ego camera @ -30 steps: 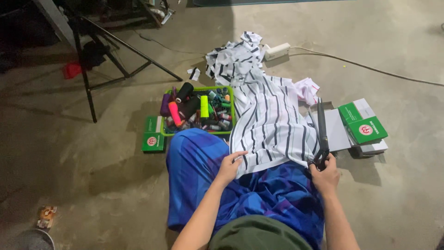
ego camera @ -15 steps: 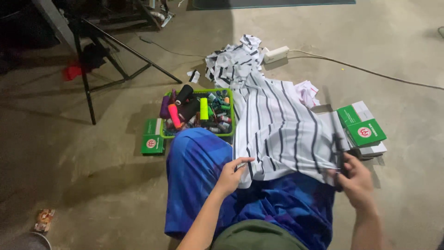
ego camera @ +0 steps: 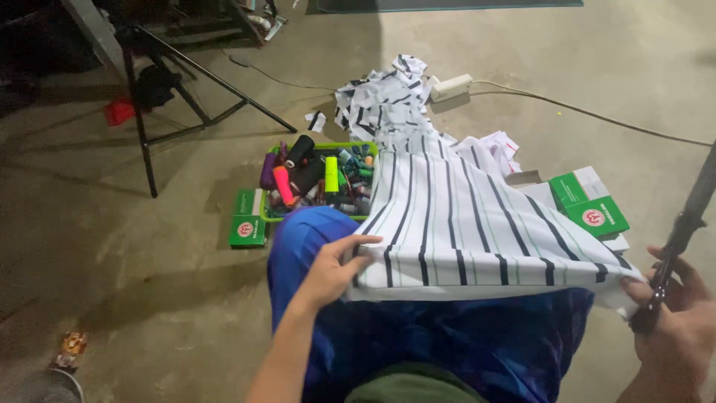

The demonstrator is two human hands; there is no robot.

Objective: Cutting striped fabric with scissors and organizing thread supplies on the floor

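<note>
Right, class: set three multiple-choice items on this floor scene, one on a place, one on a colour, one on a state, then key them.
1. Where is the green tray of thread spools?
A. left of the striped cloth
B. on the white power strip
C. under the stand

2. The cloth's stripes are:
A. red
B. dark
C. yellow

3. The left hand is:
A. empty
B. on the tray
C. gripping the cloth's edge

Answers: 1 A, tray beside the cloth's left edge; 2 B, dark lines on white; 3 C, fingers curl over the hem.
</note>
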